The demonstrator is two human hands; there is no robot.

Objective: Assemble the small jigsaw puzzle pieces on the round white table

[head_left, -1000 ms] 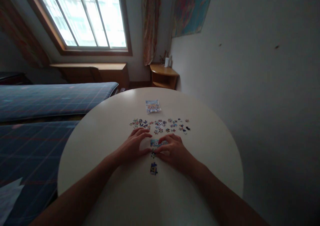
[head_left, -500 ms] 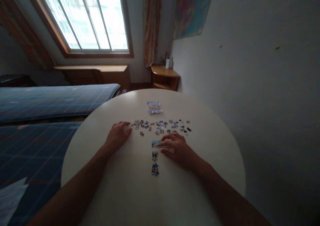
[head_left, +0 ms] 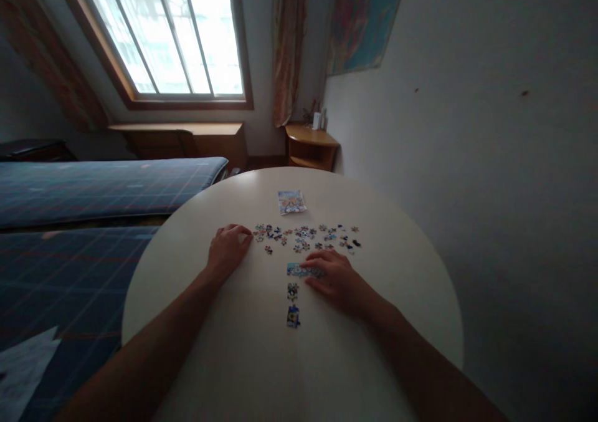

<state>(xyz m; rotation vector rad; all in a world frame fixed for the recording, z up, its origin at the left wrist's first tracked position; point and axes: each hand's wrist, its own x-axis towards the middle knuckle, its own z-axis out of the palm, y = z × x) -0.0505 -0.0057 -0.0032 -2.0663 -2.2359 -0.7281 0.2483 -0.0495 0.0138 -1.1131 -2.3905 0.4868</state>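
My left hand point(head_left: 228, 247) rests at the left end of a spread of loose jigsaw puzzle pieces point(head_left: 304, 231), thumb and index fingertip drawn close together at a puzzle piece point(head_left: 255, 234). The fingers partly cover that piece. My right hand point(head_left: 339, 280) lies over a short joined strip of puzzle pieces point(head_left: 294, 268), with fingers apart and the index fingertip touching its top. Its right part is partly hidden by the fingers. Below the strip are a separate puzzle piece point(head_left: 292, 291) and, nearer me, another with blue and yellow point(head_left: 293, 316).
All of this lies on a round white table point(head_left: 224, 359). A small printed picture sheet point(head_left: 291, 202) lies beyond the pieces. Plaid mattresses point(head_left: 107, 188) stand at the left, with papers point(head_left: 28, 366) on the near one. A wall point(head_left: 467, 179) runs along the right.
My left thumb and index finger have moved slightly right and closed together at the leftmost piece. The right hand stays on the strip, uncovering more of it. The view has shifted slightly.
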